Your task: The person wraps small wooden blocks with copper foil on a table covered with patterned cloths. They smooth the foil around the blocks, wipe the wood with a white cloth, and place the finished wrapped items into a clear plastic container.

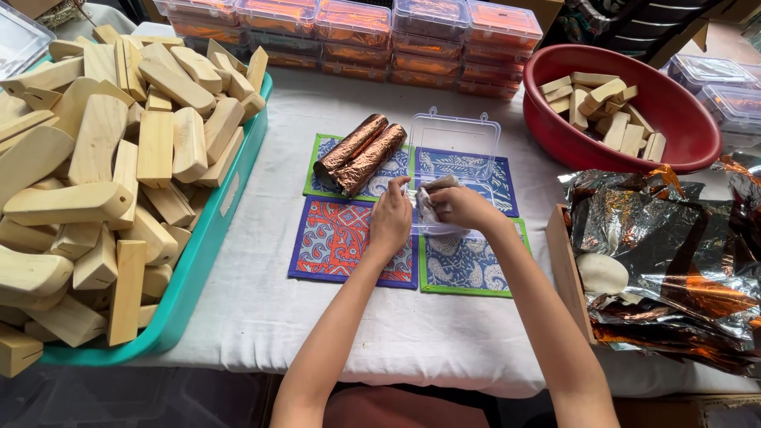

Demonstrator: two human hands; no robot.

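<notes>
A: Both hands are over the clear box (453, 170) in the middle of the surface (261, 309). Lid's flipped up at the back, base sits low in front.

B: What's the right hand (464, 208) got?

A: Fingers curled round a pale wrapped piece (432, 200), held just above the base. Closed on it, firmly by the look.

B: And the left hand (390, 220)?

A: Right beside it, fingertips touching the same piece and the edge of the box. Fingers bent, narrow; whether it truly grips, I can't tell.

B: What's under the box?

A: Four patterned mats (341, 238), laid as a square. Red and blue one near left, green-edged ones near right and far left, blue one far right. The box sits across the two right ones.

B: Those shiny things?

A: Two copper foil rolls (361, 154), lying side by side at a slant on the far left mat, touching each other. Near the left hand, but apart from it.

B: Left side's busy.

A: Teal tray (202, 261), heaped with wooden blocks (103, 158). Well apart from the hands.

B: And right?

A: Red bowl (634, 150) at the far right with a few more blocks in it. Nearer, a crumpled foil sheet (674, 254), silver and copper, with a pale rounded lump (601, 273) at its edge.

B: At the back?

A: Stacked lidded tubs (357, 32), orange inside, in a row along the far edge.
</notes>
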